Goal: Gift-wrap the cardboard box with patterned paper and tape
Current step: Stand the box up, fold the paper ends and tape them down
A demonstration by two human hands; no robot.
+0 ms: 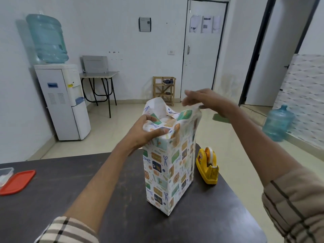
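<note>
A tall box stands upright on the dark table, fully covered by patterned paper [166, 172]; no cardboard shows. The paper's top end is loose and sticks up above the box. My left hand [145, 132] presses the near-left flap of the paper down at the top, thumb on the outside. My right hand [206, 100] is at the far-right top corner, thumb and finger pinching the paper's edge, the other fingers spread and blurred. A yellow tape dispenser [207, 167] with a white roll sits just right of the box.
An orange lid [16, 181] and a clear container [5, 174] lie at the left edge of the table [70, 172]. Beyond the table are a water dispenser [61, 95], a small folding table, a shoe rack and a water jug [277, 125] on the floor.
</note>
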